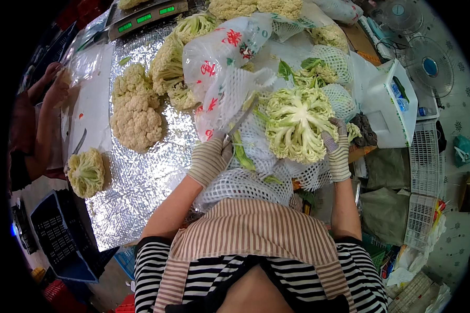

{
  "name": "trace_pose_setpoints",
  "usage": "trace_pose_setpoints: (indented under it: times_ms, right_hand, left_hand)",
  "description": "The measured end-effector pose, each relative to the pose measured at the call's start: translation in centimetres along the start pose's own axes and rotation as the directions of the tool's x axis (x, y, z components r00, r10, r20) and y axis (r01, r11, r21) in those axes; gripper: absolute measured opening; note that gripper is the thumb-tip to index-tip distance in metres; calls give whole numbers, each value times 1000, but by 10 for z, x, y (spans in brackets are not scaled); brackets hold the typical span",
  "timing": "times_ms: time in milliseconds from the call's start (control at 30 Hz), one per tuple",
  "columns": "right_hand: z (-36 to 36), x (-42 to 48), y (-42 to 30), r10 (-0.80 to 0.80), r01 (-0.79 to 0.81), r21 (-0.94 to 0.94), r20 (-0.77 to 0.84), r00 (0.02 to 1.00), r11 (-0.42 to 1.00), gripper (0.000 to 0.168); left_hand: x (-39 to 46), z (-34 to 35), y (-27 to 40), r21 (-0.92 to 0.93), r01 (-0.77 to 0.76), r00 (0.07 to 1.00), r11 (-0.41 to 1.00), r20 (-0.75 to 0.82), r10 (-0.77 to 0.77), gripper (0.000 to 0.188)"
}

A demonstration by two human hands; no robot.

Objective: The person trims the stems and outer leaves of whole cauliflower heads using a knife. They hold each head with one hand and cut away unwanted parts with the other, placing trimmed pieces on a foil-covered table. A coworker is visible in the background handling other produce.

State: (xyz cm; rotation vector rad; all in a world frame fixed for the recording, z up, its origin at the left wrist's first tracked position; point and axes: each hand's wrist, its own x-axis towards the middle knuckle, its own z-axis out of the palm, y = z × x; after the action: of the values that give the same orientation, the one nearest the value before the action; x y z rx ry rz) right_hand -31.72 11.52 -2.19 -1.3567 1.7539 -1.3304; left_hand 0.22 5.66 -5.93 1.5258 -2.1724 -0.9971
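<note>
My left hand [210,159], in a striped knit glove, is closed on the handle of a knife [242,119] whose blade points up and to the right. In my right hand [338,150], gloved the same way, is the right edge of a cauliflower head [299,121], its pale cut stem side facing up. White foam netting [250,184] lies beneath, with green leaf trimmings [242,152] on it. Several more cauliflower heads [137,125] rest on the foil-covered table [129,199] to the left. A clear printed plastic bag [207,74] lies beyond the knife.
A digital scale [146,19] stands at the far left edge. At the left, a co-worker's hands [58,88] are near clear plastic, and a cauliflower [87,172] sits at the table edge. A white foam box [391,105] and fans [430,66] are on the right.
</note>
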Motion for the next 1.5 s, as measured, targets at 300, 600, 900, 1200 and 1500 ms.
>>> trace_pose_setpoints:
  times_ms: [300, 600, 900, 1200, 1500]
  right_hand:
    - [-36, -6, 11, 107, -95, -111, 108, 988, 989, 48]
    - [-1, 15, -39, 123, 162, -790, 287, 950, 591, 88]
    - [-9, 36, -7, 39, 1, -179, 216, 976, 984, 74]
    - [-3, 8, -45, 65, -107, 268, 160, 985, 958, 76]
    - [-28, 2, -65, 117, -179, 564, 144, 983, 806, 79]
  left_hand:
    - [11, 11, 30, -590, -91, 996, 802, -71, 60, 23]
    - [23, 38, 12, -683, 19, 1000, 730, -1, -27, 24]
    - [9, 27, 30, -638, -62, 998, 768, -62, 29, 24]
    - [-18, 0, 45, -565, -196, 977, 801, -185, 108, 25]
    - [-25, -11, 61, -468, -256, 967, 846, -131, 220, 28]
